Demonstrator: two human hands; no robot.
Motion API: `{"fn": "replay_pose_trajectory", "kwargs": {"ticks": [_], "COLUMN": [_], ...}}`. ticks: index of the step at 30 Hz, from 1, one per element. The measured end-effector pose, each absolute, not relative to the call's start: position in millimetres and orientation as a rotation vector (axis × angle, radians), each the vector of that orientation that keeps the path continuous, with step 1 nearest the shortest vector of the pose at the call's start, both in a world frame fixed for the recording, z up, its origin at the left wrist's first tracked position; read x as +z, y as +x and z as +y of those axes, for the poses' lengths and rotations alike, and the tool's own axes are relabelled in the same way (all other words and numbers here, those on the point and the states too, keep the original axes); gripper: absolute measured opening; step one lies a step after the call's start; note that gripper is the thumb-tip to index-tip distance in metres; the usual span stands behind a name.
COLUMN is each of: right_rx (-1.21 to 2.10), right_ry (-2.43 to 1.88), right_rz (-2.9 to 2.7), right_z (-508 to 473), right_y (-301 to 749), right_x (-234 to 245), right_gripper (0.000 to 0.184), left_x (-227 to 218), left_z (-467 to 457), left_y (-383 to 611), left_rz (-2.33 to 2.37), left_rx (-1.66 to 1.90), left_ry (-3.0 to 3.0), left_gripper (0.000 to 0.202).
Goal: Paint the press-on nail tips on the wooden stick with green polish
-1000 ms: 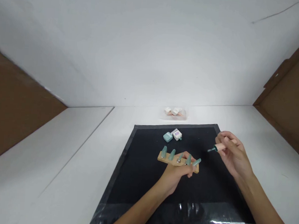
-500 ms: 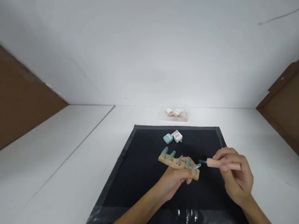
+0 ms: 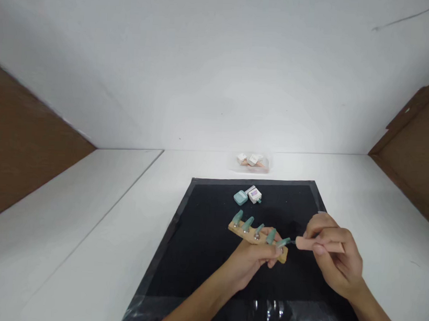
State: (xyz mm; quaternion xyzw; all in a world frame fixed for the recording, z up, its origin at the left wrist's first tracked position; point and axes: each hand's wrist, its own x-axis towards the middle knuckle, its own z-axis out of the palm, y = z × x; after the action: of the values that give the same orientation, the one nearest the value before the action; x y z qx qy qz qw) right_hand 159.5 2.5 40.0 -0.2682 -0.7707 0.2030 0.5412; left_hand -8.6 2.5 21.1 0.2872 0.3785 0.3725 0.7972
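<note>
My left hand [image 3: 258,258] is closed around a tan wooden nail stand [image 3: 248,236]. Several green false nails [image 3: 247,224] stand up from it on small silver mounts. In my right hand [image 3: 337,253] is a nail polish brush [image 3: 320,244] with a pink handle, gripped between thumb and fingers. Its dark tip reaches the end of the rightmost green nail [image 3: 283,242]; the brush seems to touch it. Beyond the stand lie a teal square cap or bottle [image 3: 240,197] and a white bottle [image 3: 255,195] with a purple label and green at its neck.
A black mat [image 3: 198,255] with taped edges lies on the white table [image 3: 98,250]. Behind it is a clear plastic box [image 3: 250,169] holding white and pink items. A white wall [image 3: 219,74] rises at the back, with brown panels [image 3: 28,146] at both sides.
The brush has moved down and slightly left, closing the gap to the rightmost nail. The nail stand in my left hand has shifted slightly right and down at its right end.
</note>
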Motion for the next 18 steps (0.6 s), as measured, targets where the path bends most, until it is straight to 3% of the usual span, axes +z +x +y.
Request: {"fn": "replay_pose_trajectory", "kwargs": {"ticks": [18], "right_rx": [0.552], "right_ry": [-0.635], "right_rz": [-1.900], "right_z": [0.8], "right_y": [161.5], "right_x": [43.4], "right_gripper": [0.009], "left_x": [21.4], "left_z": [1.4], "left_y": [-7.3], "left_rz": [0.833], "left_rx": [0.825], "left_ry": [0.595], "left_gripper": [0.022]}}
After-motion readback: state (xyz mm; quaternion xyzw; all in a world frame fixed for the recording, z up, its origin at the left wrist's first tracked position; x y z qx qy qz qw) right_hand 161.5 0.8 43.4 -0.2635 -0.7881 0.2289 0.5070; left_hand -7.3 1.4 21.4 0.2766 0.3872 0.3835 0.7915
